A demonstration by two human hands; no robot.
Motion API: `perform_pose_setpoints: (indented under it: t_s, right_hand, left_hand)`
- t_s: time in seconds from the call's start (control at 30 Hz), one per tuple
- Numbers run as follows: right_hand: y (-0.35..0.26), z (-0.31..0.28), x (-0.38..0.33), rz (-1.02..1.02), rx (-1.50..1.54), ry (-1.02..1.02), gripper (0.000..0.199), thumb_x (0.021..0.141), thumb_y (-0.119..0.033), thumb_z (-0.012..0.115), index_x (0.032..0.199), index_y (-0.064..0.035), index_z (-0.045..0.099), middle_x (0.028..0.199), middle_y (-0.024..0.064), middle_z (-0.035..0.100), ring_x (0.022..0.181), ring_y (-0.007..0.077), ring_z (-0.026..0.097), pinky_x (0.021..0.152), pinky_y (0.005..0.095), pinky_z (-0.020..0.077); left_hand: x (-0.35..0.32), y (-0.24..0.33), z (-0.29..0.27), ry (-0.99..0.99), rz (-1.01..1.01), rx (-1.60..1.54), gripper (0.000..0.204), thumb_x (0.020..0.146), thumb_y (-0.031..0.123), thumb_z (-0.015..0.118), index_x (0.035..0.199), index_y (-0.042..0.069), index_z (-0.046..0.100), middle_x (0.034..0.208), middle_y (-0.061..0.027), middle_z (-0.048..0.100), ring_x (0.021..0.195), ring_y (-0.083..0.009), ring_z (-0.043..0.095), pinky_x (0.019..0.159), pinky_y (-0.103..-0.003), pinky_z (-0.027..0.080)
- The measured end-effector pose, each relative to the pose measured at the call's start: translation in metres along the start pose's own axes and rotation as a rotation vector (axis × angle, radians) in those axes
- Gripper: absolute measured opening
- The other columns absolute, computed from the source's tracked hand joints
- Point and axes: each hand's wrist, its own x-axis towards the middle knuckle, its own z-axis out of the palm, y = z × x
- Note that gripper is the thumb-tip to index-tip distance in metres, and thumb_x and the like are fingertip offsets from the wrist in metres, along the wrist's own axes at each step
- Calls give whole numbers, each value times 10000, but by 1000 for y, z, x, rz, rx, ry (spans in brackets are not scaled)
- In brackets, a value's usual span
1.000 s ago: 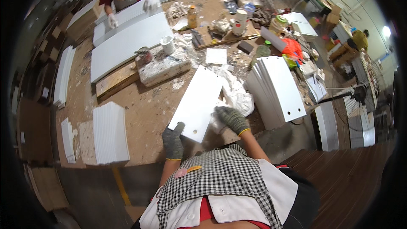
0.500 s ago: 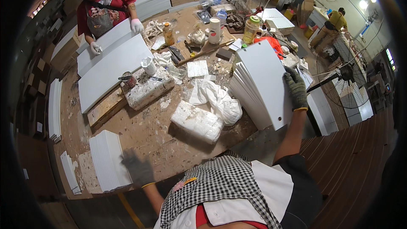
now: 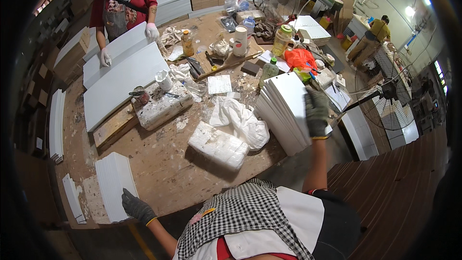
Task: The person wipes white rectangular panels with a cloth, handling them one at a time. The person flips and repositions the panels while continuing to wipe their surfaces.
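Note:
My left hand [image 3: 137, 206], in a dark grey glove, is at the right edge of a stack of narrow white boards [image 3: 114, 185] on the table's near left. Its fingers are stretched out along the boards' side. My right hand [image 3: 316, 110], in a grey-green glove with a yellow cuff, is beside a leaning row of white panels [image 3: 284, 108] at the table's right edge. Its fingers are extended and slightly smeared, and I see nothing gripped in them. A white wrapped block [image 3: 219, 145] and a crumpled white cloth [image 3: 240, 120] lie between my hands.
Across the paint-spotted table [image 3: 163, 178], a person with white gloves [image 3: 151, 32] handles long white panels [image 3: 122, 84]. A stained block [image 3: 161, 106] holds a white cup [image 3: 163, 81]. Bottles, including a green-capped one [image 3: 271, 69], and a red bag [image 3: 301, 60] stand farther back. A fan [image 3: 392, 86] is at right.
My left hand has moved onto the edge of the narrow boards. At the right, the front panel no longer tilts out wide; the panels stand closer together, and the green-capped bottle behind them now shows.

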Motion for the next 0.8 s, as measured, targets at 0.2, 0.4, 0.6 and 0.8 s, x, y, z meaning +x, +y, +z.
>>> perform_pose_setpoints:
  t_s: [0.2, 0.4, 0.6, 0.8]
  right_hand:
    - [-70, 97, -97, 29, 90, -898, 421, 915, -213, 729, 1335, -230, 702, 1401, 210, 629, 1343, 406, 546, 1150, 501, 420]
    - [-42, 155, -161, -123, -213, -942, 740, 801, -435, 811, 1493, -343, 568, 1638, 248, 363, 1507, 494, 313, 1246, 577, 259]
    - [-36, 164, -173, -15, -154, -878, 689, 748, -433, 844, 1402, -317, 657, 1641, 261, 353, 1483, 521, 321, 1237, 605, 260]
    - [-31, 176, -164, 204, 42, -956, 527, 755, -319, 805, 1264, -207, 729, 1503, 195, 560, 1382, 410, 512, 1188, 493, 396]
  left_hand:
    - [1, 11, -30, 28, -85, -12, 460, 943, 185, 705, 1385, 106, 609, 1257, -138, 643, 1073, -335, 656, 882, -436, 575]
    - [6, -6, -13, 152, -5, 86, 290, 1030, 167, 556, 1295, 91, 646, 1167, -140, 672, 1011, -321, 674, 842, -429, 576]
    - [9, -15, 12, 217, -39, -14, 277, 1002, 150, 568, 1232, 40, 675, 1118, -147, 696, 1026, -324, 671, 863, -444, 572]
    - [-8, -1, 11, 8, -80, -201, 360, 931, 215, 715, 1234, 20, 704, 1278, -193, 705, 1225, -381, 637, 1038, -461, 524]
